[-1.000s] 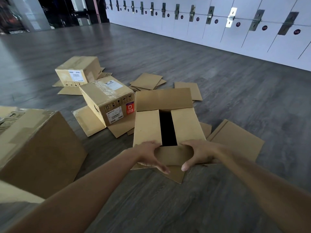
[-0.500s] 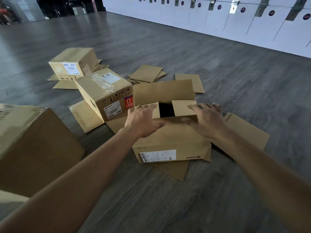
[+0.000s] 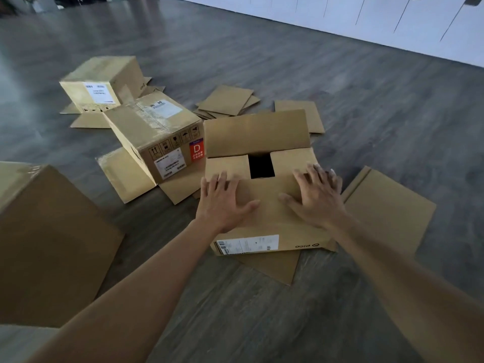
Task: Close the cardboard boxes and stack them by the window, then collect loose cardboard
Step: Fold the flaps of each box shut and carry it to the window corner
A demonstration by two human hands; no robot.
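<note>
On the grey wood-grain floor [image 3: 340, 87], left hand [image 3: 222, 203] and right hand [image 3: 317, 197], each grip flat with fingers splayed, press the near flap of the brown corrugated cardboard box [image 3: 264, 213], far flap upright.

Plenty here sits out of clear sight.
The near-left big box [image 3: 47, 231] runs off the left edge; the dark gap [image 3: 261, 166] hides the open box's inside; the label print [image 3: 248, 243] is too small to read; the far-left corner blurs.
</note>
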